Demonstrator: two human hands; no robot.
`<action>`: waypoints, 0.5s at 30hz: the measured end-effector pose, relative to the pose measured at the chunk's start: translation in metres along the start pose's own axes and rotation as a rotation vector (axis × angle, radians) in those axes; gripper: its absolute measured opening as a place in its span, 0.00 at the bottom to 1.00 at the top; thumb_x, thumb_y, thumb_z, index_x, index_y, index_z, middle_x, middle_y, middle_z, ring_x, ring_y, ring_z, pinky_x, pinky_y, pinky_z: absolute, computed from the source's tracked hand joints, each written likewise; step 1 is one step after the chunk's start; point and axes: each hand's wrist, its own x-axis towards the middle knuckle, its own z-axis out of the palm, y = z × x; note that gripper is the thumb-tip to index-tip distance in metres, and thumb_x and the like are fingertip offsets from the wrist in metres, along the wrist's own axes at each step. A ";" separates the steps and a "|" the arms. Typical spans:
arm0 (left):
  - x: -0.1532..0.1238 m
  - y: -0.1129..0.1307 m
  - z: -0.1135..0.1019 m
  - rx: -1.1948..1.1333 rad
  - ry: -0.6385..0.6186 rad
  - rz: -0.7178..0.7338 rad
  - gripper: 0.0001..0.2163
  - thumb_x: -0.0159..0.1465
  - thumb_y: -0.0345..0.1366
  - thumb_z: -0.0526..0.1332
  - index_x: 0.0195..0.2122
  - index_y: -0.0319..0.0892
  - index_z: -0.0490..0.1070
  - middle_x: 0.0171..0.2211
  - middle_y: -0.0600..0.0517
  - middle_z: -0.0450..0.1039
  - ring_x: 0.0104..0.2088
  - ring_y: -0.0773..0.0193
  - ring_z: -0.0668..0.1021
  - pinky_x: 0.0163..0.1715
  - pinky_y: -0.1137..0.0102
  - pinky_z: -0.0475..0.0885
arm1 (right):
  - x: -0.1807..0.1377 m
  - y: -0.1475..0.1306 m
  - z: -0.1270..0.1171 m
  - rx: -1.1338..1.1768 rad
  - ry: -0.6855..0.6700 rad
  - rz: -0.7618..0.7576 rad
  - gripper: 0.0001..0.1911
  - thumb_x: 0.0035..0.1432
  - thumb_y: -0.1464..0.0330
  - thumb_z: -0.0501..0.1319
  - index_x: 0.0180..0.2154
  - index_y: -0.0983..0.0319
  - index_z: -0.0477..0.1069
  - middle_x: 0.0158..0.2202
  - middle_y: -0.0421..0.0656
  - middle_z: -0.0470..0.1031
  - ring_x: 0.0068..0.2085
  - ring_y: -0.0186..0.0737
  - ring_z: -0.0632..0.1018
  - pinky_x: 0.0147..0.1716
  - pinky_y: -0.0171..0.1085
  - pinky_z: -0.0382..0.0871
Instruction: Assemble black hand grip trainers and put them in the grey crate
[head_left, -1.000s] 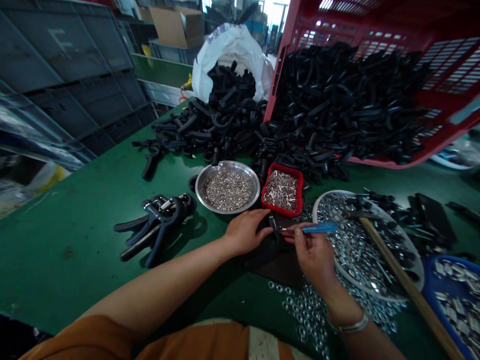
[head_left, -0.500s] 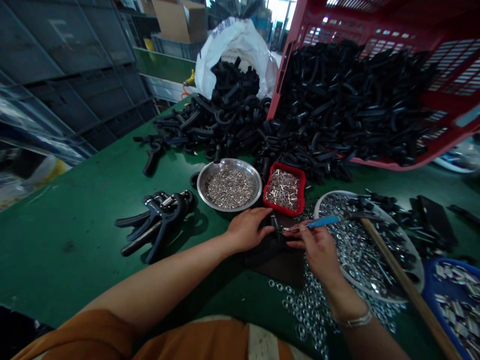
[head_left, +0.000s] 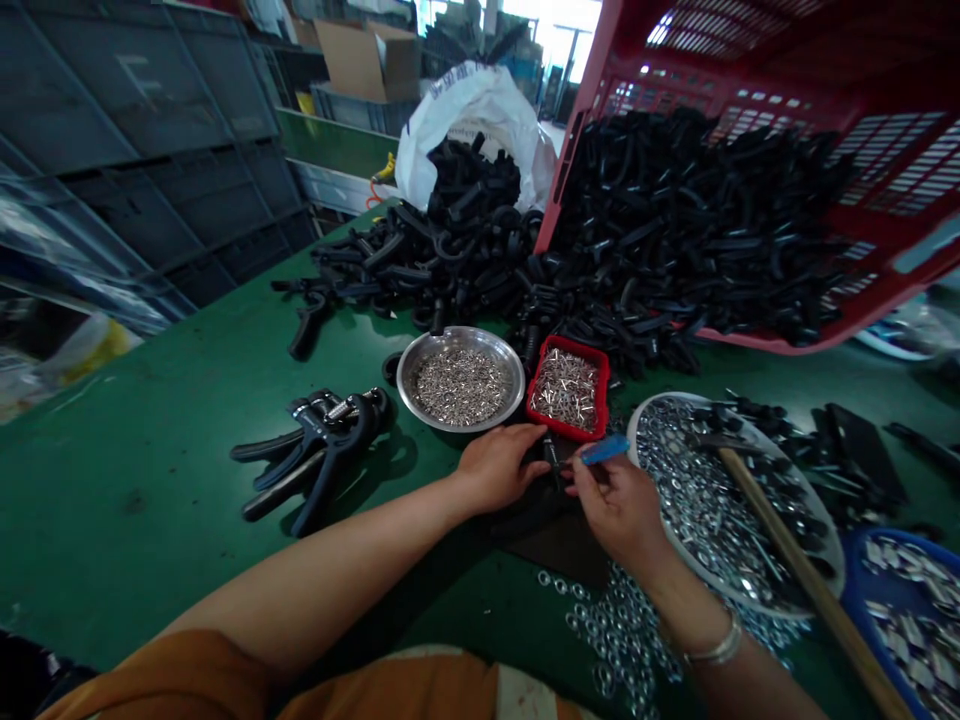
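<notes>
My left hand (head_left: 495, 468) is closed on a black plastic clamp part (head_left: 525, 515), steadying it low over a dark pad (head_left: 577, 550). A small metal piece shows at the part's upper end, between my two hands. In my right hand (head_left: 621, 505) is a blue-handled screwdriver (head_left: 606, 450), its tip at that end and hidden by my fingers. Right behind the hands stand a steel bowl (head_left: 405, 385) of small metal pins and a red tray (head_left: 602, 400) of longer pins. Several black spring clamps (head_left: 322, 460) lie to the left.
A white tray (head_left: 637, 420) of nuts and screws carries a hammer (head_left: 795, 560). Loose nuts (head_left: 622, 630) are scattered before it. A blue bowl (head_left: 859, 590) of metal pieces stands far right. Black parts (head_left: 465, 265) heap up behind, by a red crate (head_left: 564, 180) and white bag (head_left: 420, 140).
My right hand has moved slightly left, and the screwdriver has swung so its handle points more toward me. My left hand stays on the clamp part. The view has tilted up slightly.
</notes>
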 end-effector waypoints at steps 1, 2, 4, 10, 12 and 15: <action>0.001 0.000 -0.001 0.005 -0.009 0.002 0.22 0.60 0.43 0.54 0.55 0.44 0.59 0.53 0.51 0.64 0.51 0.60 0.68 0.50 0.66 0.64 | -0.002 -0.001 -0.001 -0.002 -0.004 -0.015 0.10 0.57 0.63 0.52 0.36 0.61 0.65 0.34 0.47 0.72 0.36 0.44 0.76 0.33 0.42 0.72; 0.001 0.000 -0.001 0.013 -0.021 0.002 0.22 0.60 0.43 0.54 0.55 0.45 0.58 0.54 0.51 0.64 0.51 0.60 0.68 0.50 0.66 0.64 | -0.003 -0.002 -0.003 0.007 -0.007 -0.029 0.09 0.56 0.62 0.53 0.36 0.60 0.66 0.34 0.47 0.72 0.35 0.44 0.76 0.32 0.42 0.72; 0.002 0.001 -0.001 0.037 -0.042 -0.008 0.22 0.60 0.44 0.54 0.55 0.45 0.58 0.54 0.52 0.64 0.50 0.59 0.68 0.49 0.65 0.64 | 0.002 -0.010 -0.011 0.104 0.010 -0.028 0.09 0.56 0.62 0.52 0.34 0.59 0.66 0.33 0.45 0.72 0.33 0.42 0.76 0.30 0.40 0.72; -0.005 0.013 -0.008 0.175 0.014 0.029 0.23 0.59 0.45 0.56 0.55 0.44 0.59 0.54 0.50 0.63 0.49 0.57 0.69 0.46 0.64 0.66 | 0.075 -0.004 -0.037 -0.002 0.168 0.037 0.12 0.58 0.62 0.49 0.37 0.62 0.64 0.31 0.45 0.73 0.29 0.37 0.75 0.25 0.35 0.68; -0.006 0.011 -0.020 0.216 0.092 0.057 0.19 0.61 0.45 0.53 0.52 0.46 0.62 0.53 0.51 0.65 0.48 0.59 0.69 0.45 0.66 0.66 | 0.098 0.013 -0.038 -0.345 0.003 0.094 0.12 0.57 0.63 0.50 0.34 0.63 0.67 0.28 0.45 0.73 0.29 0.38 0.75 0.27 0.35 0.66; 0.002 -0.005 -0.044 0.338 0.149 -0.111 0.14 0.63 0.42 0.50 0.47 0.50 0.68 0.46 0.51 0.70 0.45 0.58 0.71 0.41 0.66 0.67 | 0.114 0.028 -0.035 -0.565 -0.128 0.136 0.13 0.53 0.62 0.54 0.26 0.63 0.70 0.25 0.46 0.73 0.30 0.42 0.74 0.27 0.37 0.64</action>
